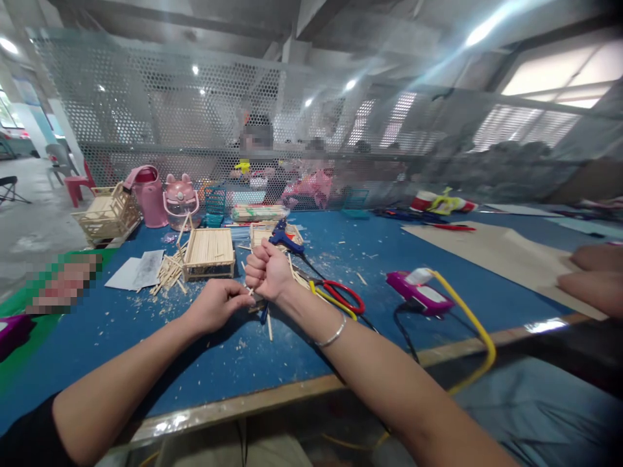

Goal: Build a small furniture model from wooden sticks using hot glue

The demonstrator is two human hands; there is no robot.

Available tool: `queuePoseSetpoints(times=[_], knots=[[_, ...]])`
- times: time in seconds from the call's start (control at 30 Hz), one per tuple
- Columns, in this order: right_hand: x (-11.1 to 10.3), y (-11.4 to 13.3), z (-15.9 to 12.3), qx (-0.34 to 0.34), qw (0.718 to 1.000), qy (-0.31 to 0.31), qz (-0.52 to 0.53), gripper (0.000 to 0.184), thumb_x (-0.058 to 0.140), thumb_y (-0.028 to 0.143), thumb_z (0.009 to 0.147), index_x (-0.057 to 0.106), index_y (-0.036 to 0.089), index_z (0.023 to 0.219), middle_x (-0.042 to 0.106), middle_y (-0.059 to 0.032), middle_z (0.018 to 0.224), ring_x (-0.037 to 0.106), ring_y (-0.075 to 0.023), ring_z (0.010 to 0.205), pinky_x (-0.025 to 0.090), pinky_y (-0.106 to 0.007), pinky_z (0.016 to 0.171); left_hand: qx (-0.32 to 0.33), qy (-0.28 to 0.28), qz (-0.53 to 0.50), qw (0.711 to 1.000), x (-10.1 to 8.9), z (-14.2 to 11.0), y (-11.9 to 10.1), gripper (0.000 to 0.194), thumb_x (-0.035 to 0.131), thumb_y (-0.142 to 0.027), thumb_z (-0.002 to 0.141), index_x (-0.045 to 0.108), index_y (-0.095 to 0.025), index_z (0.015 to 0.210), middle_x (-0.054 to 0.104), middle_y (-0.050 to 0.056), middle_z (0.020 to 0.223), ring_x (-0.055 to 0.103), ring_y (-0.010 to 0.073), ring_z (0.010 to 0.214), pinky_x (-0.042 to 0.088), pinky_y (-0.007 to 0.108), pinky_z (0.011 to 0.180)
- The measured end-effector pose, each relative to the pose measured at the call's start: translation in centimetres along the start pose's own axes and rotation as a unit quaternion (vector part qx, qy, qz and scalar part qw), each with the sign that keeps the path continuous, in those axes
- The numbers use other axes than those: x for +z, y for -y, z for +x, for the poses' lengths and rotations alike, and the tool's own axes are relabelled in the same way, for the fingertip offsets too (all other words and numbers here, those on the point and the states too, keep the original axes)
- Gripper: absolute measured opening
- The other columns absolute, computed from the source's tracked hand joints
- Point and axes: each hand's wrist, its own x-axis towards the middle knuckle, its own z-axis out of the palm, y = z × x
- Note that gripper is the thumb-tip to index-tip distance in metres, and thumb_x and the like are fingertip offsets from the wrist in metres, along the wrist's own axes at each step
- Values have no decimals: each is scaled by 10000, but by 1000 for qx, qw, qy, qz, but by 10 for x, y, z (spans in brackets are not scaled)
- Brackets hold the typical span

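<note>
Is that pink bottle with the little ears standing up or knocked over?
Standing up: the eared bottle has its pink lid on top, ears pointing upward.

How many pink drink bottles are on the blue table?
2: a tall bottle at the back left, and an eared bottle just right of it. Others may be hidden.

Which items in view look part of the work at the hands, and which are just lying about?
Likely in the job:
pale piece pinched by left hand, beside right hand
loose sticks
slatted stick frame
blue glue gun

Apparently just lying about:
pink tumbler
pink-lidded bottle
teal basket
brown sheet
</note>
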Motion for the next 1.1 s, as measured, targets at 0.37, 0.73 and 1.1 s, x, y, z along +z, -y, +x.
queuePoseSetpoints(times=[0.37,0.73,1.1], knots=[[2,0,-3,-68,991,71,-90,412,466,462,799,346,175,528,339,69,428,323,-51,361,302,-172,378,-91,21,-272,958,3,0,0,373,553,-483,720,584,-119,645,490,-18,533,357,60,474,265,205,472],[-17,19,1,-158,905,60,-390,318,700,230,601,479,189,826,388,117,486,275,-16,363,210,-141,346,-93,-111,-184,972,-4,1,1,302,525,-429,743,600,-140,696,559,4,590,433,84,508,330,215,499],[-17,18,-2,-117,897,93,-417,246,619,224,692,555,169,923,498,45,625,433,-54,510,350,-176,468,-59,-150,-57,985,-5,-1,5,311,473,-395,788,635,-133,740,607,19,639,495,113,580,365,224,549]])
